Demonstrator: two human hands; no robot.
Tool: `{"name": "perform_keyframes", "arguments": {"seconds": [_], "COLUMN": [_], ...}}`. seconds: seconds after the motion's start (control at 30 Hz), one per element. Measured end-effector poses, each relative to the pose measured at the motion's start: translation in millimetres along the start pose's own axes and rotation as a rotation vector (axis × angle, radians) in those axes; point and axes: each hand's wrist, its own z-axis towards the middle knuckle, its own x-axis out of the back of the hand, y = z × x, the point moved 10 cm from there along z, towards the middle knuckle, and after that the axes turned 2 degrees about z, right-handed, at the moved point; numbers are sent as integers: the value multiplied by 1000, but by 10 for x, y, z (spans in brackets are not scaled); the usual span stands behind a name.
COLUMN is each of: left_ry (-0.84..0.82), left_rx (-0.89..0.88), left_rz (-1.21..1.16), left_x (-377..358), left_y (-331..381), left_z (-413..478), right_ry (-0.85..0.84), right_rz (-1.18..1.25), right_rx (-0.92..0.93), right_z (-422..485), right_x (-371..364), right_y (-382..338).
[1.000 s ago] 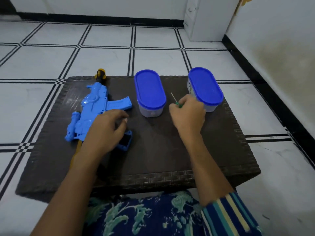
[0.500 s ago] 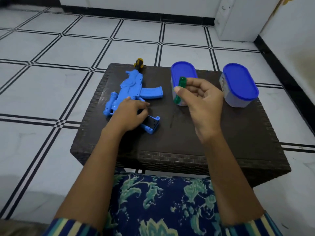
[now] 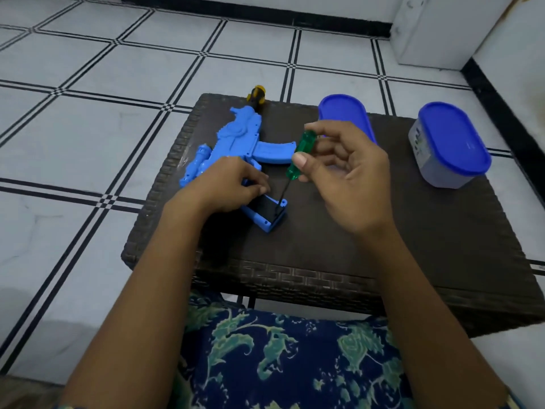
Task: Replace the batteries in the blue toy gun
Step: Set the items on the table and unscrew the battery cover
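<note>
While the left hand (image 3: 227,187) is gripping the gun (image 3: 239,137) at the surface's (image 3: 354,246) ten o'clock, the right hand (image 3: 345,178) is pinching a screwdriver (image 3: 299,156), tip pointing at the cover (image 3: 267,214). Unscrewing is seemingly starting; next, the tip needs seating squarely in the screw.

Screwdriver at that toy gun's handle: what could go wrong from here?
The right hand only pinches the green screwdriver at the fingertips, so its thin tip might slip off the black panel in the blue toy gun. The left hand holds the gun close beside that tip and could get poked.
</note>
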Motion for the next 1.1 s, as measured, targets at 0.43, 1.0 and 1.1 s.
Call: {"name": "perform_keyframes", "arguments": {"seconds": [0.43,1.0,1.1], "left_ry": [-23,28,29], "left_rx": [1,58,77], "left_rz": [-19,61,139], "left_x": [-19,-152,-223], "left_y": [10,-55,-35], "left_z": [-51,-516,-593], "right_ry": [-14,-37,-15], "right_rz": [-18,-69,-99], "right_rx": [42,53,91], "right_z": [-25,-61,-97], "right_x": [-30,-130,-132], "right_y": [-79,-101,-151]}}
